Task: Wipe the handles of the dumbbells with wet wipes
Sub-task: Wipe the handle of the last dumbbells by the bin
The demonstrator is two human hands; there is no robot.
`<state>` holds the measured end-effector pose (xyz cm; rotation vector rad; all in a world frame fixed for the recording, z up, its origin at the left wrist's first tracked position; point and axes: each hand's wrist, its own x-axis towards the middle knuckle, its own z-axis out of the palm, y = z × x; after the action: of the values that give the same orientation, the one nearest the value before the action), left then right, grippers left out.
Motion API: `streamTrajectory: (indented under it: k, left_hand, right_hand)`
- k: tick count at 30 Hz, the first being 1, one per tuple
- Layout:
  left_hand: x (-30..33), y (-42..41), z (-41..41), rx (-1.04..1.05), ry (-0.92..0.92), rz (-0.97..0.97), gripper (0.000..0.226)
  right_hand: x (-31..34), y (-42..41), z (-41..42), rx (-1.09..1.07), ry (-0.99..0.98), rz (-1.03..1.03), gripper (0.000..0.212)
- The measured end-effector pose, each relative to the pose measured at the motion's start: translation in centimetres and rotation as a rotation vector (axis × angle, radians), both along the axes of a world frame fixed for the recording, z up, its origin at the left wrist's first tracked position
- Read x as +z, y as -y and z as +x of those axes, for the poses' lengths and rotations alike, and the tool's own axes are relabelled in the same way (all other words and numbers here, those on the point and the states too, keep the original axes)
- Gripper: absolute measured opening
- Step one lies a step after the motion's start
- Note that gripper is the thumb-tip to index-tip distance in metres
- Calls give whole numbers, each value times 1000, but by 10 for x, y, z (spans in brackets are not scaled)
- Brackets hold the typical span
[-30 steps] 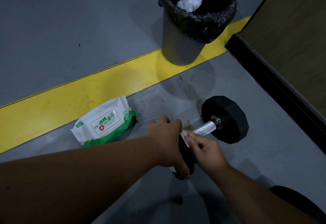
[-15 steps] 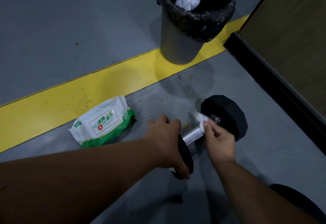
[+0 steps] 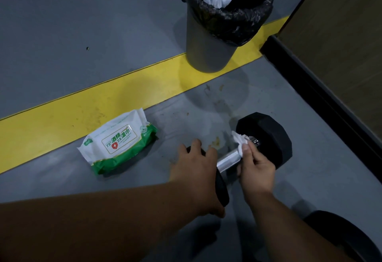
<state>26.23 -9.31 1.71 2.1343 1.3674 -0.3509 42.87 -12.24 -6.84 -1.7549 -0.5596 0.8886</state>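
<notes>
A black dumbbell [image 3: 266, 137] with a silver knurled handle [image 3: 228, 159] lies on the grey floor. My left hand [image 3: 196, 170] grips its near weight head from above. My right hand [image 3: 255, 167] pinches a crumpled white wet wipe [image 3: 239, 140] against the far end of the handle, next to the far weight head. A white and green pack of wet wipes [image 3: 118, 141] lies on the floor to the left of the dumbbell.
A grey bin [image 3: 208, 44] with a black liner holds used white wipes and stands on the yellow floor stripe [image 3: 82, 113] behind the dumbbell. A black-edged wooden panel [image 3: 330, 75] runs along the right. A dark round object [image 3: 347, 235] shows at bottom right.
My right hand slid the wipe along the handle from the near end beside my left hand to the far end by the far weight head. My left hand kept its grip.
</notes>
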Motion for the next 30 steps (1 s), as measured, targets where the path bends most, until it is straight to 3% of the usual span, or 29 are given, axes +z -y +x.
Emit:
streamTrajectory:
  k: [5,7,9,13,17,19,22,26,30]
  left_hand:
    - [2,1,1,-124,-33,1,104]
    - [6,-9,-1,-165,-43,-27,95]
    - [10,-23,-3,-169,-64,-49,94]
    - [10,-43,-8,39,-82,-178,120]
    - [9,-31,-4,50,-30,-181,108]
    - [8,-16,-1,-4,-8,-100,101]
    - [0,10,5,-70,21,37,101]
    - [-3,18,7,-28,59,23,104]
    - [1,16,7,-72,66,72,95]
  right_hand:
    - [8,29,-32,306,-169,-15,23]
    - [9,22,-23,363,-98,-8,24]
    - [10,12,-10,264,-19,-4,25]
    - [5,7,-15,42,-82,20,26]
    - [2,22,-35,316,-137,13,23]
    - [5,24,-23,436,-61,-3,24]
    - [3,26,8,351,44,-29,22]
    - [-2,24,11,90,-92,23,22]
    - [-3,33,-18,362,-35,-20,20]
